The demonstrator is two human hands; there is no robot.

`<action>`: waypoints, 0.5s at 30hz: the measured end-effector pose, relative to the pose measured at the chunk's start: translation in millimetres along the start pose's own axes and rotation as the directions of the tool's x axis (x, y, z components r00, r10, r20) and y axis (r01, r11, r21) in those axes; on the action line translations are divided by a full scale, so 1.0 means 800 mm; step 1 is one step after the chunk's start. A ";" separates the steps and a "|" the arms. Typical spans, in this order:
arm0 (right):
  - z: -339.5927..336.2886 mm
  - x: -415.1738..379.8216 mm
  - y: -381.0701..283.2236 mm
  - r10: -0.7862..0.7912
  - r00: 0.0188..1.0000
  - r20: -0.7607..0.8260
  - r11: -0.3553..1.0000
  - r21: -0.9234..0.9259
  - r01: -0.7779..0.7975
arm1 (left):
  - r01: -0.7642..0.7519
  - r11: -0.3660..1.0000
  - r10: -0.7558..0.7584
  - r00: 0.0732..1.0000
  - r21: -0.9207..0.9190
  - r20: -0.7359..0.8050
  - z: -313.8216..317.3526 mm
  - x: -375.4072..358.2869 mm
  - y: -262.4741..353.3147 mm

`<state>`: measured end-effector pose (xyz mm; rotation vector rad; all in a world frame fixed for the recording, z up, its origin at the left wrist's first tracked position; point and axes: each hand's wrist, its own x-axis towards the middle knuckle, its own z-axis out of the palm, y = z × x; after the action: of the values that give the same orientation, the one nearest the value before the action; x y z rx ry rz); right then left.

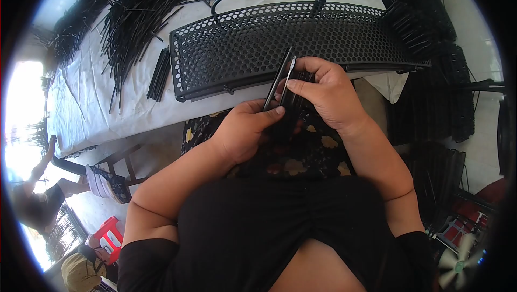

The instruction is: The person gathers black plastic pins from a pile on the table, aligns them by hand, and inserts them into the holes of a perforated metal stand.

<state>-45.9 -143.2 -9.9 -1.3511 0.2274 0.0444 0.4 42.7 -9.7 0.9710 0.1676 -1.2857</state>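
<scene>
My left hand [239,130] is closed around the lower part of several thin black rods [275,82], held upright and slanted in front of my lap. My right hand [329,90] pinches a slim black strip [290,72] with a shiny edge between thumb and fingers, close beside the rods in the left hand. More dark rods show below and between the hands, but the fingers hide how many each hand has. Just beyond both hands stands a black perforated rack [242,41] with a mesh of round holes.
A large heap of black rods [134,23] covers the far left of the white-covered table [86,87]. A small neat bundle [158,75] lies left of the rack. Dark bundles [431,98] stack at right. Another person [40,184] is at far left, near a red stool [109,238]; a fan [459,265] stands lower right.
</scene>
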 end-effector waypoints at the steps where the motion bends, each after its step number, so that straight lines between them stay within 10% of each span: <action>1: 0.001 0.000 -0.002 0.000 1.000 0.000 1.000 0.000 0.000 | 0.000 1.000 0.000 1.000 0.000 -0.001 0.000 0.000 -0.002; 15: 0.006 -0.002 0.000 -0.096 0.994 0.043 0.948 -0.300 0.105 | -0.092 0.978 0.118 0.984 0.188 -0.134 0.007 -0.006 -0.007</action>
<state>-46.7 -138.5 -9.0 -1.6648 0.1309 0.0122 -8.7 42.6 -6.0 1.2145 0.1104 -1.1477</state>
